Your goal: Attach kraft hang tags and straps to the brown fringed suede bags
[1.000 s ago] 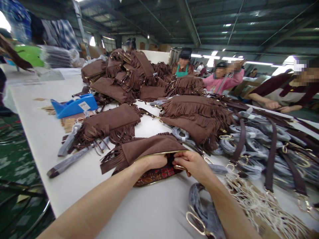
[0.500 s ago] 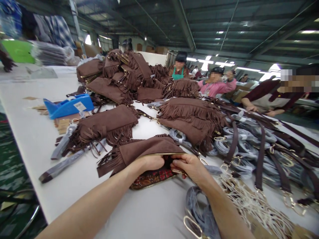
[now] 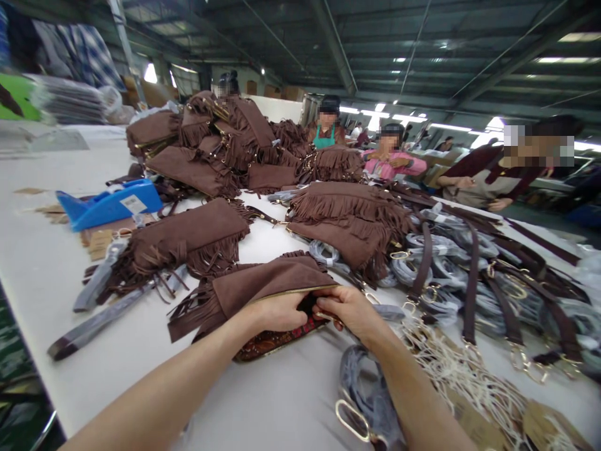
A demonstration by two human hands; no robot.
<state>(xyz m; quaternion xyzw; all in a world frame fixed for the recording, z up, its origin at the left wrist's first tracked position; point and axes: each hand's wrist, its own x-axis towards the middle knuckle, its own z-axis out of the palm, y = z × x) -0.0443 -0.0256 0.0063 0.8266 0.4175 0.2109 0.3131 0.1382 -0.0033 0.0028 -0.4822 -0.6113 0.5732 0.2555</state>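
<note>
Bag with fringe (image 3: 267, 279) lies right at my hands, long side running left to right, its zip (image 3: 300, 290) open toward me. My left hand (image 3: 282, 312) is partly inside; most fingers are hidden, so I can't tell what they hold. My right hand (image 3: 348, 309) pinches the bag's right end.

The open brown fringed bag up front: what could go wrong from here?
The left grip is in the opening of the brown fringed bag, between the edges of its metal zip, so the teeth might scratch skin. A wrapped coil lies close by the right forearm, so a careless sweep could shift it.
</note>
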